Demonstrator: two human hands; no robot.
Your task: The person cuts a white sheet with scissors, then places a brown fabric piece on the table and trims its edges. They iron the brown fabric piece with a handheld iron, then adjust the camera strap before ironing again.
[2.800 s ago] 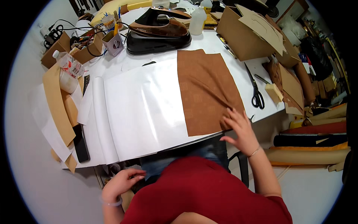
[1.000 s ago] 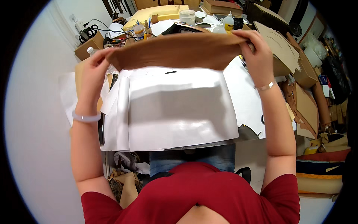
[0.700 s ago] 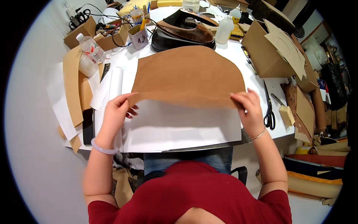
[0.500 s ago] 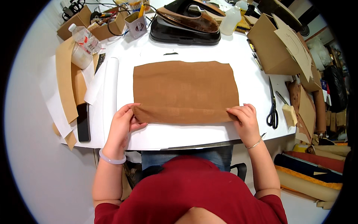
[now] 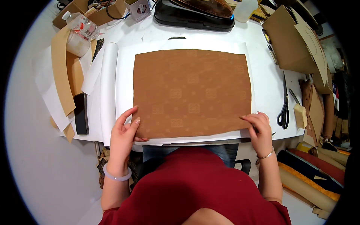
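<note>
Brown sheet (image 5: 193,88): since the earlier frame, laid out flatter, its near edge lowered; square motifs now plain to me.
Right hand (image 5: 259,129): I read thumb and fingertips as pinching the sheet's near right corner.
Left hand (image 5: 123,129): fingers spread, touching the near left corner.
White paper (image 5: 124,75): under the brown sheet, rolled up at left.
White table (image 5: 268,90): bears all the above.
Table, far side: black iron base (image 5: 193,17); grey tin (image 5: 138,10).
Table, left: dark phone (image 5: 80,114); tilted plastic bottle (image 5: 83,26).
Table, right: black scissors (image 5: 284,112); cardboard box (image 5: 288,41).
Room: pale wall (image 5: 28,131) at left; coloured rolls (image 5: 313,172) stacked low at right.
</note>
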